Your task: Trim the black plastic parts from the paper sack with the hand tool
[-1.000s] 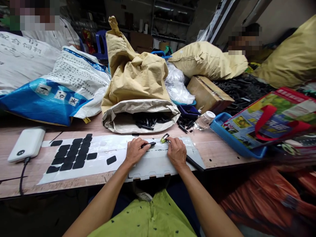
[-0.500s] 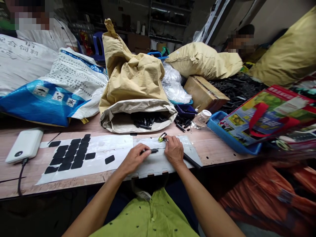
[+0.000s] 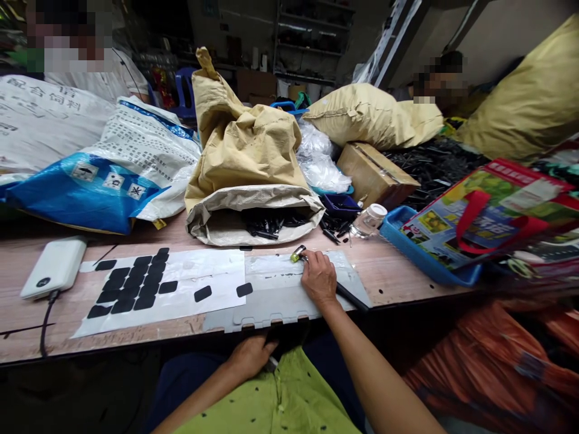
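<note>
Left hand (image 3: 251, 355): 6 o'clock, below table edge; fingers partly curled, hold unclear
Right hand (image 3: 319, 278): on grey board (image 3: 271, 307); fingers curled at green-silver piece (image 3: 297, 254), firm grip can't tell
Piece: 11 o'clock of right hand
Black rod (image 3: 353, 296): 4 o'clock of it
Black pads (image 3: 128, 292): 9 o'clock, white sheet (image 3: 187, 298)

Dim, uneven light leaves the shelves (image 3: 312, 42) murky and the space under the table (image 3: 181, 241) nearly black; plastic (image 3: 321, 163) glares softly, and edges look stretched.
</note>
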{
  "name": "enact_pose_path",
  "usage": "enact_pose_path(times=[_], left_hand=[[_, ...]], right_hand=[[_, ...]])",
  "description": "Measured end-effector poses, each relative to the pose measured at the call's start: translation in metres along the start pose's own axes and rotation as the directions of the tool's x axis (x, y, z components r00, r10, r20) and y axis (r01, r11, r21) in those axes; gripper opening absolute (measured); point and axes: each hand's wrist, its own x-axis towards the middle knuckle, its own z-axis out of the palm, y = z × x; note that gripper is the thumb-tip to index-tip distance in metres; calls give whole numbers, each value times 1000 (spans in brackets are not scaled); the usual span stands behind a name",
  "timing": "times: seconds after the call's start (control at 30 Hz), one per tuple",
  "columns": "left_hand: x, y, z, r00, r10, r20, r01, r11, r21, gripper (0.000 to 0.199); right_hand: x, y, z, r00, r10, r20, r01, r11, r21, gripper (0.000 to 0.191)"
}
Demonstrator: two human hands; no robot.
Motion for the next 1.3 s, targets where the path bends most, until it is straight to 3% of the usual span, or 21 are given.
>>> enact_pose_path(times=[0.07,0.13,0.17,0.23,0.3,0.33,0.37,0.43,0.47,0.5,0.57,0.63,0.73,0.83,0.97,1.13,1.3], left_hand=[[-14,18,-13,994,89,57,-98,982,163,44],[-29,46,-35,958,193,213,-244,938,248,36],[-34,62,-49,918,264,295,-335,915,223,31],[-32,92,-81,839,427,338,-471,880,60,28],[-14,113,-115,868,483,112,-490,870,46,30],[0,118,-132,888,452,-82,-441,889,124,29],[16,121,-147,872,388,-299,-334,918,216,28],[50,120,-173,741,321,-591,-107,924,368,28],[65,118,-183,704,318,-635,-36,909,416,30],[78,116,-191,694,325,-642,8,889,458,31],[94,113,-201,732,339,-591,25,853,521,24],[97,114,-204,750,359,-555,9,834,552,14],[82,115,-195,728,424,-538,-79,832,549,13],[61,106,-176,758,457,-464,-195,839,507,14],[49,78,-148,789,435,-434,-245,870,427,14],[54,47,-140,748,452,-487,-375,892,252,26],[59,39,-144,723,464,-512,-439,881,178,15]], right_hand=[[0,0,0,1000,-1,-1,1,1000,-1,27],[0,0,1,1000,-2,0,2,1000,-3,28],[0,0,1,1000,0,2,0,1000,-5,28],[0,0,1,1000,7,7,-7,1000,-12,27],[0,0,1,1000,12,11,-12,1000,-16,27],[1,0,1,1000,12,11,-11,1000,-14,26],[1,1,1,1000,10,8,-10,1000,-9,26],[0,1,1,1000,3,1,-3,1000,-1,26],[0,1,2,1000,1,-3,-1,1000,0,26],[0,2,2,1000,-1,-6,1,1000,-2,26],[0,2,2,1000,-2,-7,2,1000,-9,26],[0,2,2,1000,1,-5,-1,1000,-12,26],[0,2,2,1000,6,4,-6,1000,-7,26],[0,1,1,1000,11,10,-11,1000,-4,27],[1,0,0,1000,14,11,-14,1000,-2,27],[0,2,1,1000,8,4,-8,1000,26,28],[2,6,-4,999,25,32,-27,995,92,31]])
